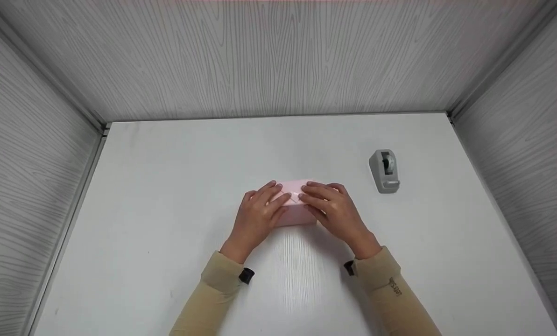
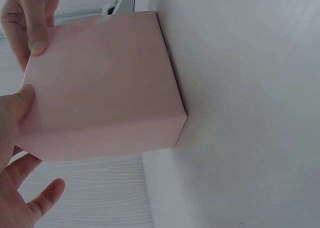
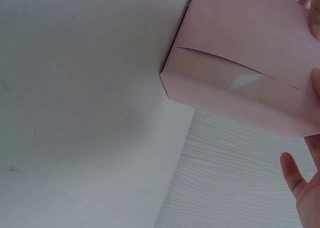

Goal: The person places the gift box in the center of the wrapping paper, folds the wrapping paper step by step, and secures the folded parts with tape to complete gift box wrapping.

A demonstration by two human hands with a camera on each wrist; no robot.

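A box wrapped in pink paper (image 1: 297, 215) stands on the white table between both hands. My left hand (image 1: 256, 214) holds its left part, with fingertips on top and the thumb on the near face. From the right, my right hand (image 1: 338, 210) holds it the same way, its fingertips close to the left ones. Folded paper and a clear shiny patch, seemingly tape, show between the fingertips. In the right wrist view, a long slit-like paper edge runs along the pink box (image 3: 240, 33), with a shiny patch beside it. The box's far side is hidden.
A grey tape dispenser (image 1: 384, 172) with a roll in it stands on the table at the right, beyond the right hand. Grey wood-grain panels (image 1: 278, 60) wall in the white table (image 1: 166, 177) at the back and both sides.
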